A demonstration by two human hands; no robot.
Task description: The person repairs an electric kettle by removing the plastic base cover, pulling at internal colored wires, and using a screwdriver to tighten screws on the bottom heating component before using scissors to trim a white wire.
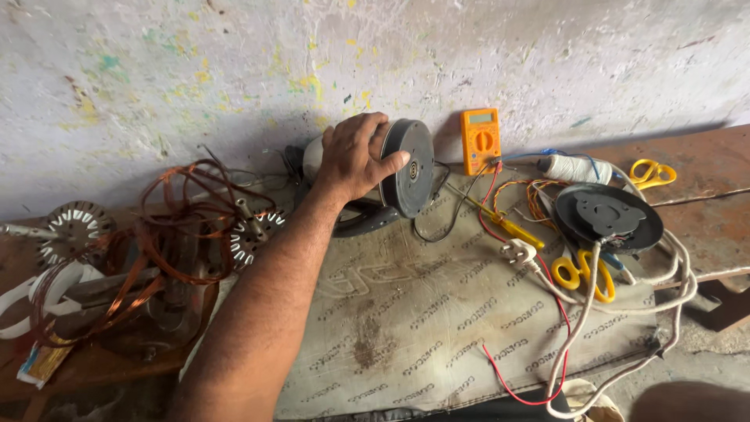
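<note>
My left hand (355, 156) reaches forward and grips the rim of a round grey motor housing (412, 168), which stands on edge against the wall. The fingers curl over its top and the thumb presses on its face. A dark curved part (367, 221) lies under it. My right hand is out of the picture.
An orange multimeter (480, 141) leans on the wall, with a white thread spool (576, 168) and yellow scissors (653, 173) to its right. A black round cover (609, 215), a white plug (519, 252), cables and more scissors (584, 273) lie on the printed cloth (437, 312). Tangled copper wire (172, 227) and stators (74, 227) sit left.
</note>
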